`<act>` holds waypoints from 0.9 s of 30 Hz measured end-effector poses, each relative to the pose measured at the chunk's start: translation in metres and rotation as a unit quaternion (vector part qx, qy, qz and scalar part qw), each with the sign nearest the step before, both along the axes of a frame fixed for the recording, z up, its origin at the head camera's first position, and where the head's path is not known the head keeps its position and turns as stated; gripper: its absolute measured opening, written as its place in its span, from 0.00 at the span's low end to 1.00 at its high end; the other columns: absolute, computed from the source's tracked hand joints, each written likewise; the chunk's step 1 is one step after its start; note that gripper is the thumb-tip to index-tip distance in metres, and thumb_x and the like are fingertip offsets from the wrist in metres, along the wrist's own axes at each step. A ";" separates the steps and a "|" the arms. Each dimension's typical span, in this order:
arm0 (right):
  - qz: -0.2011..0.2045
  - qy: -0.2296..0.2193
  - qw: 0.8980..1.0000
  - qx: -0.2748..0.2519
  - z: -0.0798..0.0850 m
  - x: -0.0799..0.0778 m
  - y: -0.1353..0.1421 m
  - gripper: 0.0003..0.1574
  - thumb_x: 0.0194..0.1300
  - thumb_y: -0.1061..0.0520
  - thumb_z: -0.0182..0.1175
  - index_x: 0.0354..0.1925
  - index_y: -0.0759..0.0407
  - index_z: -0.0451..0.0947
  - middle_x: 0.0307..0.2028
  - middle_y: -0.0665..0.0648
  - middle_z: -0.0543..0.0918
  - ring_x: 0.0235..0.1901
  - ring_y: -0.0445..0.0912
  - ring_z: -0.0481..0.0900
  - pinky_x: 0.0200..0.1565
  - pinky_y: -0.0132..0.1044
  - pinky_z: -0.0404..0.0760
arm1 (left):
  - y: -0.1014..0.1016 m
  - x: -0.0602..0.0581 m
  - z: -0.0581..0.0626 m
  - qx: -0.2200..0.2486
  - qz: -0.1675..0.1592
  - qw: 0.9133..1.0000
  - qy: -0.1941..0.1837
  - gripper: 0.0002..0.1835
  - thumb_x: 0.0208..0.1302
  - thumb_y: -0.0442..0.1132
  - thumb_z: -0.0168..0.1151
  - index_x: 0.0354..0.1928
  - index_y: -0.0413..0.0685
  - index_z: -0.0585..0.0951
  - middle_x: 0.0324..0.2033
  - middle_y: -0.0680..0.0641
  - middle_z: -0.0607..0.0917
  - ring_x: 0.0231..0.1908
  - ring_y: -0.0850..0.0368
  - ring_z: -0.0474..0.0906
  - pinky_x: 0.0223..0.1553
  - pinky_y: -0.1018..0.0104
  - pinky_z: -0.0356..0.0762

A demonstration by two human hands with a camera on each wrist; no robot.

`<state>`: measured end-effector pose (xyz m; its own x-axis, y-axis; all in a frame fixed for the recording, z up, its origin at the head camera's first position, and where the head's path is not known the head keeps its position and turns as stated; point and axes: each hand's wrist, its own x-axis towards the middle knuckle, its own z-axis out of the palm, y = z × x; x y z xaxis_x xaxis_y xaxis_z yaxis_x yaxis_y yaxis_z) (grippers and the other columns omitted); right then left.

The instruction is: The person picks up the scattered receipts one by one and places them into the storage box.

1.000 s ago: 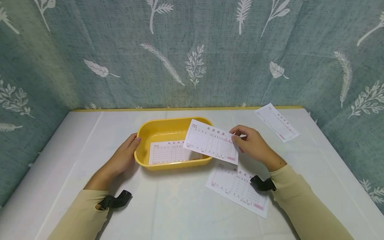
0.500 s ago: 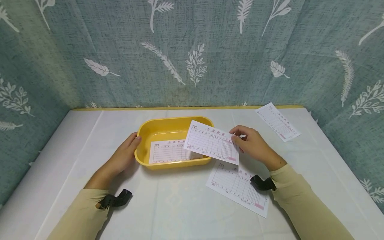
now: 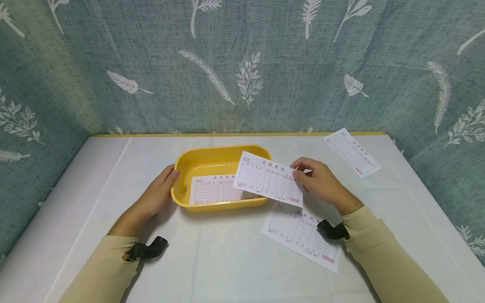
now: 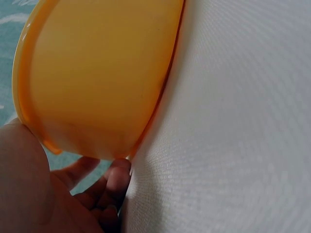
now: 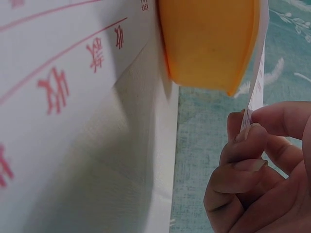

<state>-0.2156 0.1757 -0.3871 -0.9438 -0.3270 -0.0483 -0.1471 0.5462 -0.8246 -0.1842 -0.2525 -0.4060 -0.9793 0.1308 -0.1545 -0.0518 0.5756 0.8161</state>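
Note:
My left hand (image 3: 156,195) grips the left end of a yellow plastic basin (image 3: 221,207), its thumb over the rim and fingers against the outer wall, as the left wrist view shows. One printed receipt (image 3: 212,190) lies flat inside the basin. Between thumb and fingers my right hand (image 3: 319,180) pinches the right edge of a second receipt (image 3: 267,179). That sheet is held above the basin's right end and hides part of the rim and of the receipt inside. Below it, another receipt (image 3: 303,237) lies on the table, partly covered by the held sheet and the right wrist.
A further receipt (image 3: 352,152) lies at an angle near the table's back right corner. White cloth covers the table (image 3: 223,261). Behind its yellow back edge hangs a green leaf-patterned curtain (image 3: 159,63). Each wrist carries a black camera mount (image 3: 147,249).
The whole head view has shifted very slightly. Both hands, the basin and the held receipt keep their places relative to one another.

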 end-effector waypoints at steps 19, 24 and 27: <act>0.007 -0.012 1.000 0.004 0.001 0.001 -0.003 0.11 0.72 0.59 0.56 0.50 0.59 0.78 0.42 0.62 0.78 0.20 0.44 0.71 0.23 0.33 0.72 | 0.000 0.001 0.000 0.003 0.001 1.000 0.000 0.32 0.80 0.59 0.33 0.76 0.47 0.57 0.74 0.37 0.62 0.75 0.38 0.52 0.75 0.34 0.44; 0.010 -0.014 1.000 0.005 0.001 0.002 -0.003 0.11 0.73 0.59 0.56 0.50 0.59 0.78 0.41 0.62 0.78 0.20 0.44 0.70 0.23 0.33 0.72 | -0.001 0.000 -0.001 0.003 0.001 1.000 -0.001 0.33 0.80 0.60 0.32 0.76 0.48 0.57 0.74 0.38 0.62 0.76 0.38 0.51 0.75 0.34 0.43; 0.009 -0.013 1.000 0.011 0.001 0.002 -0.002 0.11 0.73 0.59 0.56 0.51 0.59 0.78 0.42 0.62 0.78 0.21 0.45 0.71 0.24 0.33 0.73 | -0.001 -0.001 -0.001 0.007 -0.002 1.000 0.004 0.32 0.80 0.59 0.33 0.76 0.47 0.57 0.74 0.38 0.62 0.75 0.38 0.52 0.75 0.34 0.44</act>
<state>-0.2139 0.1733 -0.3862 -0.9363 -0.3423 -0.0789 -0.1362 0.5610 -0.8165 -0.1856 -0.2532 -0.4070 -0.9801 0.1362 -0.1444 -0.0430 0.5648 0.8241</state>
